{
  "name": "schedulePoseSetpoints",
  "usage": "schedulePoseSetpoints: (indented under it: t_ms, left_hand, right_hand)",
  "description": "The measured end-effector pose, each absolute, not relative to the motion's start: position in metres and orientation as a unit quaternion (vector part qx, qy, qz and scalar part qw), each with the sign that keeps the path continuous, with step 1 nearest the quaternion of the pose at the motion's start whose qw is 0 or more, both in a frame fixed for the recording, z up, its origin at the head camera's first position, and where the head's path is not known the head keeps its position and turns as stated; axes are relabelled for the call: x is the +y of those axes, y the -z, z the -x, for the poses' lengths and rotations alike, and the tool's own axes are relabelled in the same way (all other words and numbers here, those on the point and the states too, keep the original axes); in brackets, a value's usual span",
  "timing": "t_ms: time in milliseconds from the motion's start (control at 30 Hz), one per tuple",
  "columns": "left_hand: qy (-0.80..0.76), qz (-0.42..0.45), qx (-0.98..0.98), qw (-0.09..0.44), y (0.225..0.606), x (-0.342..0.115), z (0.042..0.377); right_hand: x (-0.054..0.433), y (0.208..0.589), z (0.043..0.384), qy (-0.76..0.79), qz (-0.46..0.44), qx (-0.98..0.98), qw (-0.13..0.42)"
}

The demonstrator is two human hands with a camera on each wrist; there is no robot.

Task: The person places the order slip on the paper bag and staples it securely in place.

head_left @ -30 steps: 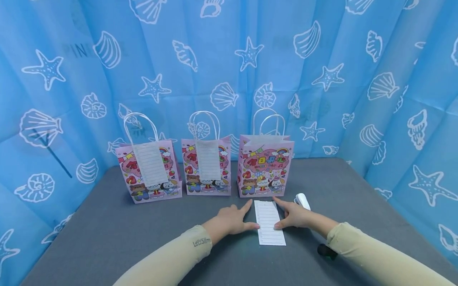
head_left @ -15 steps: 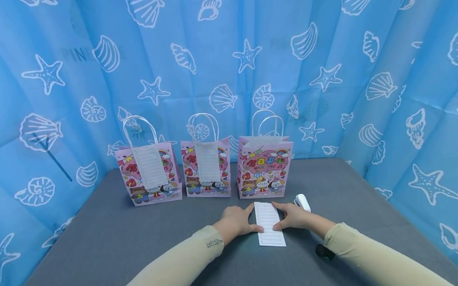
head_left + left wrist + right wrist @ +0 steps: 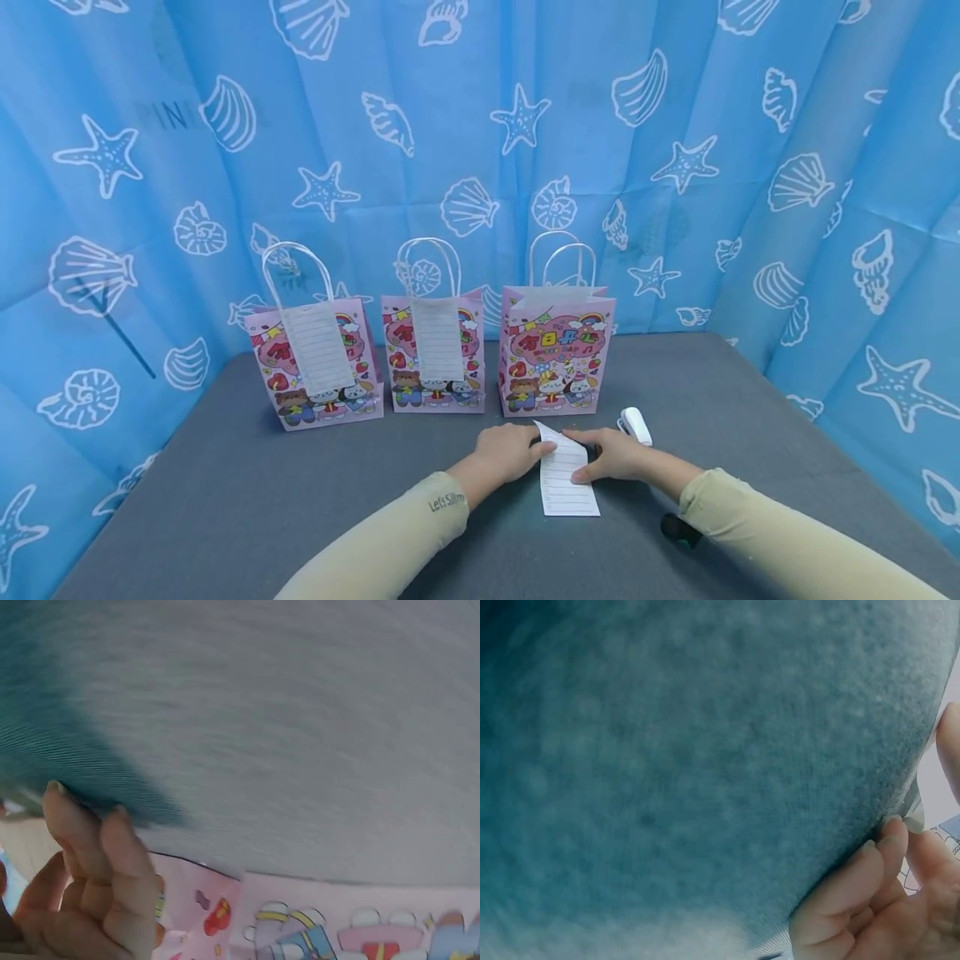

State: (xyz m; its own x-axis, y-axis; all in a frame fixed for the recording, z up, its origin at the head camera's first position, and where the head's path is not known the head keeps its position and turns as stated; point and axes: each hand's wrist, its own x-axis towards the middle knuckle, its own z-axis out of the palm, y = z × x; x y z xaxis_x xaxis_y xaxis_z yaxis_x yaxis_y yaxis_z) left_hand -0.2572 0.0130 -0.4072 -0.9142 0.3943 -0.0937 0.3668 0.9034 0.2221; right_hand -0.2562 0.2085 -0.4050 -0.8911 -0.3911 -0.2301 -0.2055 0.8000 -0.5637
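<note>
A lined white paper slip (image 3: 570, 483) lies on the grey table in the head view, its upper end raised and bent. My left hand (image 3: 504, 454) pinches the slip's upper left edge, thumb on top and other fingers out of sight beneath. At the right edge my right hand (image 3: 617, 455) holds the slip, thumb on its face and index finger by the upper corner. In the left wrist view the left fingers (image 3: 124, 847) are bent near a pink bag. Curled right fingers (image 3: 847, 885) show beside white paper in the right wrist view.
Behind the slip stands a pink cartoon gift bag (image 3: 557, 354). Two more, a middle bag (image 3: 471, 392) and a left bag (image 3: 367, 367), have lined slips on their fronts. A white stapler-like object (image 3: 635, 425) lies behind the right hand. A dark object (image 3: 679, 528) sits by the right sleeve.
The left fingers have gone from lying beside the slip's left edge to pinching it. The slip's upper end has risen and bent. The right hand has hardly moved.
</note>
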Motion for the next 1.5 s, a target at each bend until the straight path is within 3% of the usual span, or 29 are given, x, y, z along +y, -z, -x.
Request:
schedulePoseSetpoints:
  t_ms: [233,400,700,1500]
  left_hand:
    - [-0.240,-0.177,0.953,0.051,0.402,0.019,0.255]
    - [-0.284,-0.169,0.942,0.058,0.402,0.019,0.249]
    - [-0.413,-0.177,0.891,0.055,0.389,0.004,0.241]
    - [-0.473,-0.190,0.860,0.016,0.359,0.000,0.240]
  right_hand:
    - [0.214,0.398,0.257,0.310,0.197,0.908,0.201]
    - [0.221,0.388,0.256,0.367,0.157,0.883,0.247]
    - [0.204,0.378,0.231,0.580,0.037,0.797,0.165]
    - [0.206,0.340,0.227,0.594,-0.003,0.804,0.041]
